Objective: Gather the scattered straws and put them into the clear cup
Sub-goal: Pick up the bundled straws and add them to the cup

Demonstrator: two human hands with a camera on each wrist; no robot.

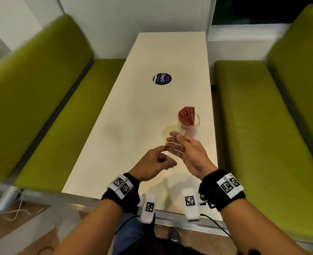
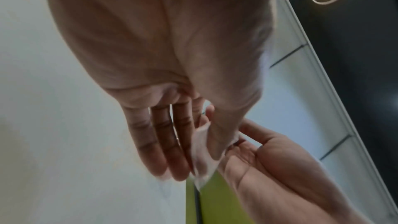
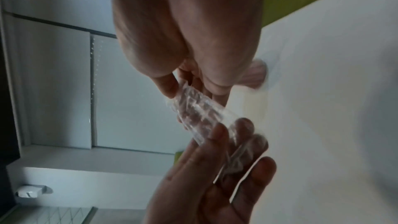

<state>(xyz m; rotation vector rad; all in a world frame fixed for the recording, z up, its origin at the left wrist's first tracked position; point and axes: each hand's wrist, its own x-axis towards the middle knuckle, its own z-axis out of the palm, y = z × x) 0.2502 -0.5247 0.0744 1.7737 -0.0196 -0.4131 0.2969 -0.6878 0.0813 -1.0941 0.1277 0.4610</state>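
A clear cup (image 1: 190, 128) stands on the right side of the white table (image 1: 133, 126), with a bunch of red straws (image 1: 187, 115) upright in it. Every straw I see is in that cup. Just in front of the cup, above the table, both hands hold a crumpled clear plastic wrapper (image 1: 176, 147). My right hand (image 1: 174, 138) grips its far end between thumb and fingers. My left hand (image 1: 165, 153) pinches the near end (image 2: 202, 156). The wrapper (image 3: 198, 110) is stretched between the two hands in the right wrist view. The cup (image 3: 256, 74) is a blur there.
A round purple sticker (image 1: 162, 79) lies flat on the table further back. Green padded benches (image 1: 50, 111) (image 1: 258, 126) run along both long sides. A white wall (image 1: 133, 15) closes the far end. The table's near edge has a metal trim (image 1: 115, 201).
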